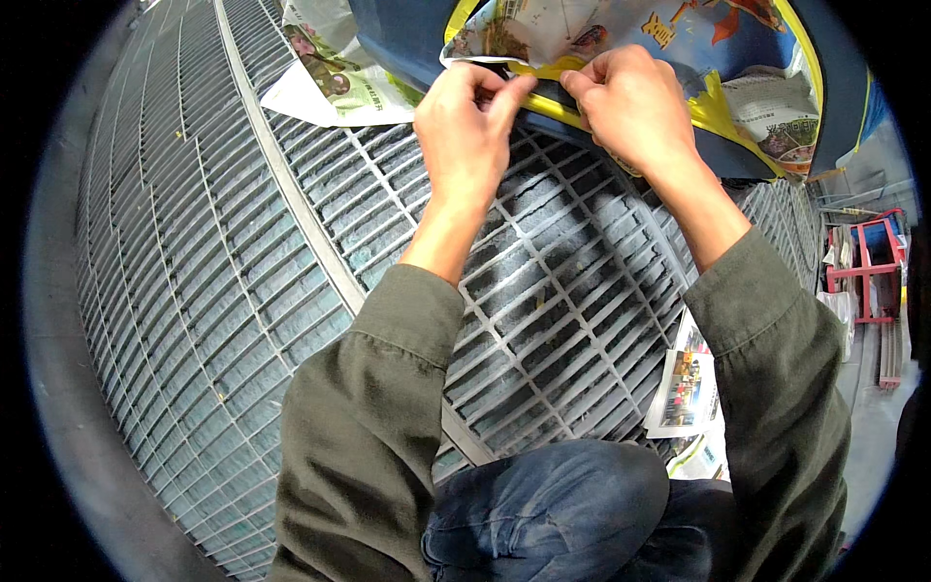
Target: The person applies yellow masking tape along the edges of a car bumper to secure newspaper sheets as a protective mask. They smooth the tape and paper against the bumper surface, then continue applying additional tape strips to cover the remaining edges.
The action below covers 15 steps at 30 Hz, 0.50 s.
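Observation:
A large dark blue panel (398,44) curves across the top of the view, edged with yellow tape (815,58). Printed paper (582,29) covers the opening inside that edge. My left hand (465,126) is closed in a pinch at the near edge of the paper, where the tape runs. Just to its right, my right hand (635,112) pinches the same taped edge with thumb and forefinger. The fingertips are a short gap apart, and what lies right under them is partly hidden. Loose yellow tape (713,102) is crumpled right of my right hand.
Metal grating (223,242) forms the floor. A newspaper sheet (339,78) hangs by the panel's left side; more printed sheets (684,388) lie under my right forearm. A red metal frame (863,272) stands at the far right. My knee (553,504) is at the bottom.

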Tool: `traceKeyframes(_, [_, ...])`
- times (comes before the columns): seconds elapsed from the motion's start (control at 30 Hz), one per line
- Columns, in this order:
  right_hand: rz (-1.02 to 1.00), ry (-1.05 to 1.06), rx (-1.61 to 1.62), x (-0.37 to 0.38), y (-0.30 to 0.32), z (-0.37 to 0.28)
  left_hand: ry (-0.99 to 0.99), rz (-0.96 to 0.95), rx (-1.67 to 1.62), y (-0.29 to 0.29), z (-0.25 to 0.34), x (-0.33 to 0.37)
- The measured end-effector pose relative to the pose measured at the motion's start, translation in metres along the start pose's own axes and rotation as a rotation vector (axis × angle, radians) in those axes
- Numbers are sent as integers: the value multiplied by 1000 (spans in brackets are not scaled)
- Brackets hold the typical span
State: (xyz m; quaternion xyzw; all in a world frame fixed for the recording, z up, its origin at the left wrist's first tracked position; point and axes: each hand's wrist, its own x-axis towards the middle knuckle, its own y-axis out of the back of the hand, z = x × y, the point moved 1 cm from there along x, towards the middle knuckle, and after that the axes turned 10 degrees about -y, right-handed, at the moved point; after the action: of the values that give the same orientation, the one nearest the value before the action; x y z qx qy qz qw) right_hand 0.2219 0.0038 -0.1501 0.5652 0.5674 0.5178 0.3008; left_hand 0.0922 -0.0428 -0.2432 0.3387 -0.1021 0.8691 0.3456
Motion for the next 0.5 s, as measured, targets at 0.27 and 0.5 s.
traceKeyframes(0.27, [-18,29,65,1,0,-1,-13,73,119,-16,9,-3])
traceKeyframes(0.5, [-82,-6,140,5,1,-3,200,27,-99,-17,9,-2])
